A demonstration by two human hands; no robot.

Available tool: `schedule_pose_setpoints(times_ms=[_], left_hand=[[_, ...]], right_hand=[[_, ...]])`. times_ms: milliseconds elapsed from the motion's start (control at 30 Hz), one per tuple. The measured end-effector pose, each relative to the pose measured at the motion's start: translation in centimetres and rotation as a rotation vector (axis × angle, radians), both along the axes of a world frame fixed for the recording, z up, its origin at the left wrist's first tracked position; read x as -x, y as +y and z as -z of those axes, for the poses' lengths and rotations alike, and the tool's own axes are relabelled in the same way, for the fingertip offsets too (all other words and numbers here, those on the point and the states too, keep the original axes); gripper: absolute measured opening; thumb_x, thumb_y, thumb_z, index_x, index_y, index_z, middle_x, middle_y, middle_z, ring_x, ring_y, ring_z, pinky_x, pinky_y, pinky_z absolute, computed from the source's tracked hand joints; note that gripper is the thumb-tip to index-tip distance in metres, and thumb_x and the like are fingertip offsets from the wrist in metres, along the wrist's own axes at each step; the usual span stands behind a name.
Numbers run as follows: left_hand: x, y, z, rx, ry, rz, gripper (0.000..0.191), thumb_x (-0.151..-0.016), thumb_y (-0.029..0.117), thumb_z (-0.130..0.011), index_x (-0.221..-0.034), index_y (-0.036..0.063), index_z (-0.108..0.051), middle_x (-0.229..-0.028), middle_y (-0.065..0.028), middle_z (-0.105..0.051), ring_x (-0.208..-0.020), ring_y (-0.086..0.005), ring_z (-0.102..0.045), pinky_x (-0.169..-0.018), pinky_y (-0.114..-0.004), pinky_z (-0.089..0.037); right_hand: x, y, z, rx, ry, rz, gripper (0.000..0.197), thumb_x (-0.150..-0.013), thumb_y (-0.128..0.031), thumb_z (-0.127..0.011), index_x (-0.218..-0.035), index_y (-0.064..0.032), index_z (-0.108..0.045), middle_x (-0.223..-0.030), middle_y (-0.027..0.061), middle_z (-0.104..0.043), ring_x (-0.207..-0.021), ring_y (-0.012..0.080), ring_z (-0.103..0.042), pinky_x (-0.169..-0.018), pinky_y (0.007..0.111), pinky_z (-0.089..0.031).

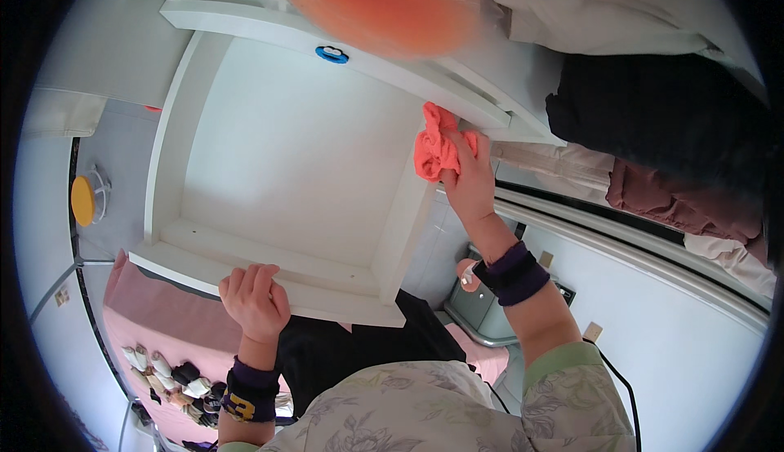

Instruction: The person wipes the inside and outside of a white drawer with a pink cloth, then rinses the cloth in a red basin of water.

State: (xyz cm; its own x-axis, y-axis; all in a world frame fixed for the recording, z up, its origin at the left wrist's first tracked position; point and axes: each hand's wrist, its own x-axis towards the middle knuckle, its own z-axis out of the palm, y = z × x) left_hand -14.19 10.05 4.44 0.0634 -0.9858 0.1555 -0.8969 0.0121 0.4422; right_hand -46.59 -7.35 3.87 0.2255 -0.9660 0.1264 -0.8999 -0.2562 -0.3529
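In front of me a white drawer (294, 164) is pulled out, its inside bare. My left hand (256, 299) has its fingers curled over the top edge of the drawer's front panel (343, 305). My right hand (470, 176) grips a bunched coral-red cloth (436, 146). The cloth touches the top of the drawer's right side wall (410, 225), close to the back corner. A blue cartoon-face knob (332, 54) sits on the white drawer front above.
A blurred orange object (383, 5) hangs close to the camera. Dark folded clothes (655, 115) and maroon cloth (680, 198) lie at right. Rolled socks (174, 378) rest on a pink sheet (165, 305) at lower left. A yellow-topped stool (83, 201) stands on the floor.
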Motion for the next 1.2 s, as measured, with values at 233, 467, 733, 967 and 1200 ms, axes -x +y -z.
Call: schedule_pose_setpoints(times_ms=[233, 467, 733, 967, 1200], left_hand=[[-0.4, 0.1, -0.3, -0.033, 0.013, 0.035, 0.013, -0.074, 0.011, -0.053, -0.082, 0.0102, -0.063, -0.075, -0.0036, -0.061, -0.067, -0.0246, -0.051, -0.067, -0.038, -0.034], [-0.7, -0.4, -2.2, -0.270, 0.186, 0.161, 0.032, -0.078, 0.011, -0.065, -0.110, 0.0075, -0.063, -0.098, -0.0081, -0.065, -0.093, -0.0280, -0.060, -0.079, -0.042, -0.044], [2.7, -5.1, -6.3, -0.436, 1.029, 0.353, 0.063, -0.084, 0.012, -0.068, -0.138, 0.0012, -0.038, -0.132, -0.0239, -0.045, -0.119, -0.0435, -0.048, -0.095, -0.047, -0.047], [3.5, -12.6, -5.1, -0.742, 0.955, 0.540, 0.042, -0.084, 0.007, -0.062, -0.121, -0.0008, -0.043, -0.115, -0.0242, -0.055, -0.106, -0.0430, -0.057, -0.089, -0.045, -0.049], [9.4, -14.4, 4.1, -0.733, 0.977, 0.336, 0.033, -0.087, 0.007, -0.052, -0.117, -0.0019, -0.046, -0.098, -0.0235, -0.060, -0.092, -0.0415, -0.061, -0.082, -0.046, -0.050]], right_hand=[[-1.5, 12.7, -1.7, -0.445, -0.078, 0.014, 0.057, -0.067, -0.009, -0.070, -0.123, -0.0170, -0.059, -0.116, 0.0152, -0.052, -0.102, 0.0384, -0.060, -0.079, 0.047, -0.054], [-5.8, 10.2, -4.8, -0.534, -0.178, 0.110, 0.048, -0.075, -0.010, -0.066, -0.122, -0.0128, -0.059, -0.110, 0.0135, -0.054, -0.095, 0.0379, -0.061, -0.079, 0.043, -0.054], [-12.2, 12.8, -7.3, -1.000, -1.172, 0.309, 0.044, -0.098, -0.016, -0.055, -0.138, 0.0000, -0.043, -0.129, 0.0076, -0.054, -0.116, 0.0145, -0.052, -0.098, 0.030, -0.042], [-8.2, 14.2, -6.6, -0.697, -1.162, 0.143, 0.055, -0.101, -0.019, -0.053, -0.148, -0.0010, -0.030, -0.147, 0.0133, -0.037, -0.133, 0.0229, -0.039, -0.104, 0.038, -0.038], [-6.7, 17.0, 2.0, -0.364, -0.673, 0.525, 0.060, -0.104, -0.023, -0.044, -0.155, -0.0043, -0.018, -0.151, 0.0208, -0.032, -0.135, 0.0344, -0.035, -0.107, 0.045, -0.035]])
